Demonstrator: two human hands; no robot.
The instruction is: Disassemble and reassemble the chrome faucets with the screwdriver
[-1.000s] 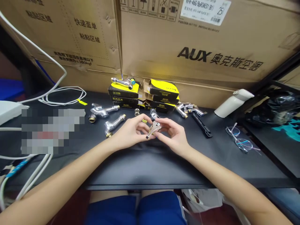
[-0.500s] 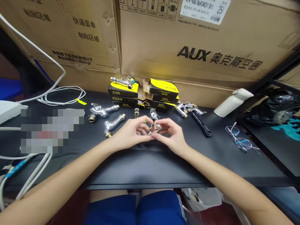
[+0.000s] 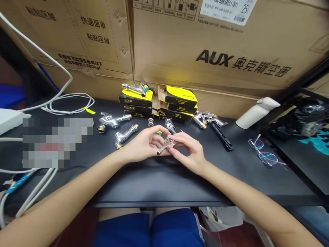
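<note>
Between my two hands, over the desk, is a small chrome faucet handle (image 3: 165,146) with its lever pointing down and to the left. My left hand (image 3: 142,144) pinches it from the left, fingers curled behind it. My right hand (image 3: 189,149) grips its wider end with thumb and fingertips. Just behind the hands lies another chrome lever piece (image 3: 169,125). Brass rings (image 3: 150,122) sit to its left. A chrome faucet body (image 3: 125,134) rests beside my left hand, and a larger one (image 3: 112,120) lies farther back.
Black-and-yellow boxes (image 3: 181,94) are stacked at the back, with a chrome faucet (image 3: 136,89) on top. To the right are more chrome parts (image 3: 205,118), a black tool-like object (image 3: 222,137), a white bottle (image 3: 257,113) and glasses (image 3: 266,156). White cables (image 3: 69,104) lie left.
The faucet handle has been turned in my fingers, so its lever now shows pointing down-left. The hands stay in nearly the same place; the view has shifted slightly.
</note>
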